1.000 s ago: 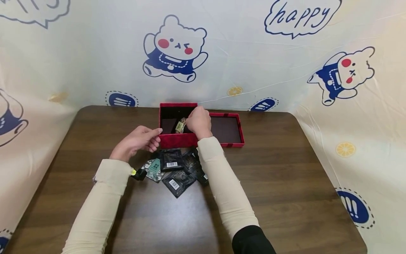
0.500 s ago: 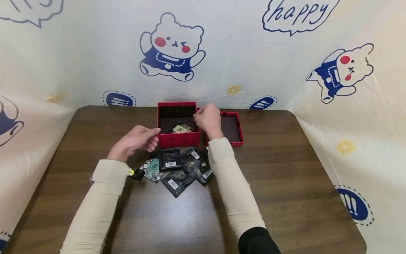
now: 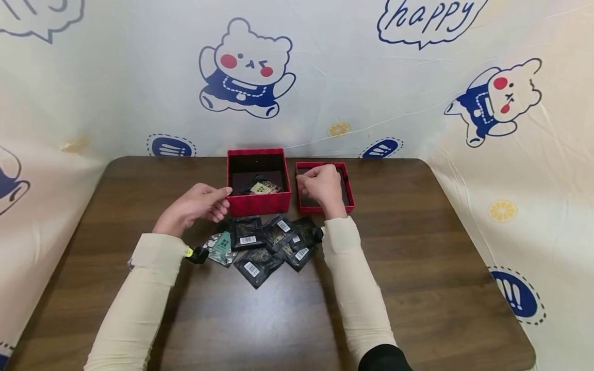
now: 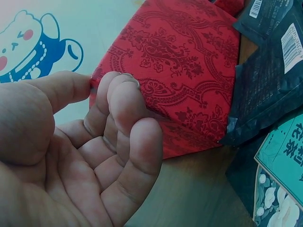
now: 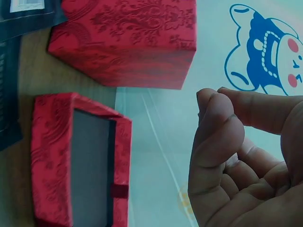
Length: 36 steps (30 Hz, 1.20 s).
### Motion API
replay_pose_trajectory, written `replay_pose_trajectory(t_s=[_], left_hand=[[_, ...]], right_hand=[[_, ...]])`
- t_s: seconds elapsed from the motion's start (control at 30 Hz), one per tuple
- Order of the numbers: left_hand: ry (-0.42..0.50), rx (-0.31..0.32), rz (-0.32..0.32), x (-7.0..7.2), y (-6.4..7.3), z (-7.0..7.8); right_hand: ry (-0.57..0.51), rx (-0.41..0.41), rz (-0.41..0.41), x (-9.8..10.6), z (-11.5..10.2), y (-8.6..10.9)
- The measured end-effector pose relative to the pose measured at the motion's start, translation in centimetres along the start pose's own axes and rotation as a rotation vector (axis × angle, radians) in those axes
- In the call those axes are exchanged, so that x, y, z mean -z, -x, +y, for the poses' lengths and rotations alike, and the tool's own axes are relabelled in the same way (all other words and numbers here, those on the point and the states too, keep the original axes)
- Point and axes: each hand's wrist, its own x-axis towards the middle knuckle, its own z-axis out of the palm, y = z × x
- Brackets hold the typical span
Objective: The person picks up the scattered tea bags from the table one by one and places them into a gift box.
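A red patterned box stands uncovered at the back of the table, with a yellow-labelled sachet inside. My left hand holds the box at its near left corner, the thumb at the rim and the other fingers curled along the outer wall. The right hand is raised over the shallow red lid. Its thumb meets the curled fingers, and nothing shows between them in the right wrist view. In front of the box lie several black sachets and one green-labelled sachet.
The brown wooden table reaches back to a white printed curtain. A narrow gap separates the box from the lid. Small dark wrist cameras sit beside both hands, close to the sachets.
My right hand has come out of the box and shifted right, over the lid. The yellow-labelled sachet now lies flat in the box. My left hand stays at the box corner.
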Motion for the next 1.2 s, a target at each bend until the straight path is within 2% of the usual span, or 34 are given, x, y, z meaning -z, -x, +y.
replay_pose_trajectory(t_s=[0.27,0.63,0.87,1.2], left_hand=[[0.0,0.003,0.005,0.0,0.0,-0.1],[0.006,0.009,0.003,0.0,-0.1,-0.3],[0.01,0.002,0.012,-0.1,-0.1,-0.4],[0.003,0.0,0.014,0.0,-0.1,-0.3]], right_hand=[[-0.027,-0.01,-0.002,0.4,2.8,1.7],[0.013,-0.034,-0.122,-1.4,6.4,3.4],[-0.005,-0.055,-0.178,-2.0,6.9,4.1],[0.068,-0.035,-0.2,-2.6,7.6,4.6]])
